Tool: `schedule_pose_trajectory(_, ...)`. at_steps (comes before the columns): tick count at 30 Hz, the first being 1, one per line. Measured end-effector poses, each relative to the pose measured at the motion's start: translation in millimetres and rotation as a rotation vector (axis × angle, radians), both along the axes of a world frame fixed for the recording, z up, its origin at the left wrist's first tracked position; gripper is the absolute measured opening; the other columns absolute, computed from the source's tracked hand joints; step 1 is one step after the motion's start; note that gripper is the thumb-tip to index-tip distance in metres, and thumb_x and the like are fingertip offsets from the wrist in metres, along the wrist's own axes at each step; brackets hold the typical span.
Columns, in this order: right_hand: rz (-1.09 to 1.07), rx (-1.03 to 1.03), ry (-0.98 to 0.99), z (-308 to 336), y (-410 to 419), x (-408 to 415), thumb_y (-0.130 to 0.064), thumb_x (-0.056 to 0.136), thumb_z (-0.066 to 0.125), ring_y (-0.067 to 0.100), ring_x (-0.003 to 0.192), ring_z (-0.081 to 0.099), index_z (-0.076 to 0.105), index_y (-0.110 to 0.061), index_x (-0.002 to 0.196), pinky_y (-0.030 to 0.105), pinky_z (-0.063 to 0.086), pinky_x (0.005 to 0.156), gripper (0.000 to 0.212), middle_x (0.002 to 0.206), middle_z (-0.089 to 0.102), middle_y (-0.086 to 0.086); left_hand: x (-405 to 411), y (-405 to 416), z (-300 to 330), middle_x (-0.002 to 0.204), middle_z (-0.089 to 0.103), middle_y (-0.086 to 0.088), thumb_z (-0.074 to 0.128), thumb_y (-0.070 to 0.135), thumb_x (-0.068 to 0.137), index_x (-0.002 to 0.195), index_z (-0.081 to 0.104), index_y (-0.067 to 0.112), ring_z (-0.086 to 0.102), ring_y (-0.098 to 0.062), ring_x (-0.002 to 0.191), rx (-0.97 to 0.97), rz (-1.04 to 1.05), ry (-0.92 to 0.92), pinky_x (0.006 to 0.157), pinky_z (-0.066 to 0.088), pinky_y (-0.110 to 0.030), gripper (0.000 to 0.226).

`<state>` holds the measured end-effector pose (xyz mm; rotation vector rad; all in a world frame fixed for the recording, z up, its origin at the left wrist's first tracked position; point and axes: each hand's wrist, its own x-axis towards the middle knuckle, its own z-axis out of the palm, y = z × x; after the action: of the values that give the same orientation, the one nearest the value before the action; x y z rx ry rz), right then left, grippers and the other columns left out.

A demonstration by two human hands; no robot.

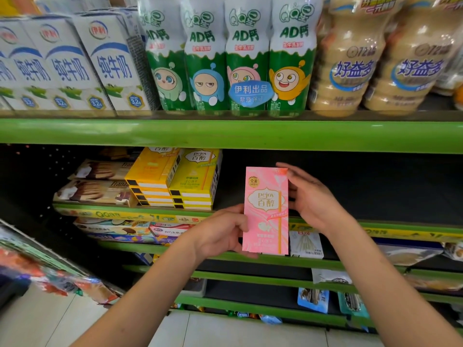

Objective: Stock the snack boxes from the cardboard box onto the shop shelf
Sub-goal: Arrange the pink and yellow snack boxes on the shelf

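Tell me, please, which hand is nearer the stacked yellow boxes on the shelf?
Left. The left hand grips the pink box just below-right of the yellow boxes; the right hand holds its far edge.

White milk cartons (75, 63) stand on the top level, left of four green-and-white drink bottles (225, 58) with cartoon faces, and beige yogurt-drink bottles (380, 61) follow on the right. Lower levels hold brown biscuit packs (97, 189) and blue snack packets (313, 300). Pale floor tiles (225, 331) lie below.
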<state>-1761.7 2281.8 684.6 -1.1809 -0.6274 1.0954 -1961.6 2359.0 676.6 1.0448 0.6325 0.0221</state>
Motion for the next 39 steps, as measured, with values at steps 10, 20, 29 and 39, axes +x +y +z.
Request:
schedule_pose_trajectory(10, -0.11, -0.108, -0.229, -14, 9, -4, -0.011, 0.089, 0.067, 0.025, 0.103, 0.069, 0.04, -0.018, 0.146, 0.046, 0.052, 0.096, 0.064, 0.118, 0.067, 0.01, -5, -11, 28, 0.111, 0.07, -0.012, 0.046, -0.002, 0.095, 0.133, 0.046, 0.016, 0.069, -0.026, 0.098, 0.133, 0.206, -0.046, 0.08, 0.059, -0.047, 0.042)
schedule_pose_trajectory(20, -0.085, -0.198, -0.588, 4, 77, -22, -0.014, 0.083, 0.072, 0.022, 0.1, 0.065, 0.06, -0.02, 0.118, 0.032, 0.056, 0.082, 0.038, 0.111, 0.067, 0.001, -77, 12, 71, 0.096, 0.073, -0.013, 0.051, 0.014, 0.099, 0.105, 0.068, 0.012, 0.072, -0.027, 0.085, 0.639, 0.226, 0.092, 0.071, 0.06, -0.032, 0.018)
schedule_pose_trajectory(29, -0.041, -0.323, -1.014, 3, 84, -45, -0.033, 0.082, 0.073, 0.024, 0.118, 0.054, 0.051, -0.02, 0.135, 0.022, 0.035, 0.081, 0.059, 0.129, 0.059, 0.006, -148, 57, 84, 0.071, 0.071, 0.004, 0.057, 0.021, 0.076, 0.074, 0.074, 0.029, 0.064, -0.012, 0.065, 0.939, 0.934, 0.017, 0.057, 0.052, -0.022, 0.018)
schedule_pose_trajectory(39, -0.096, -0.339, -1.046, 0, 80, -53, -0.024, 0.084, 0.068, 0.019, 0.108, 0.052, 0.052, -0.019, 0.136, 0.019, 0.034, 0.077, 0.055, 0.116, 0.056, 0.001, -140, 127, 68, 0.077, 0.056, 0.005, 0.045, 0.013, 0.101, 0.106, 0.057, 0.014, 0.061, -0.003, 0.061, 0.752, 0.62, 0.195, 0.051, 0.046, -0.018, 0.013)
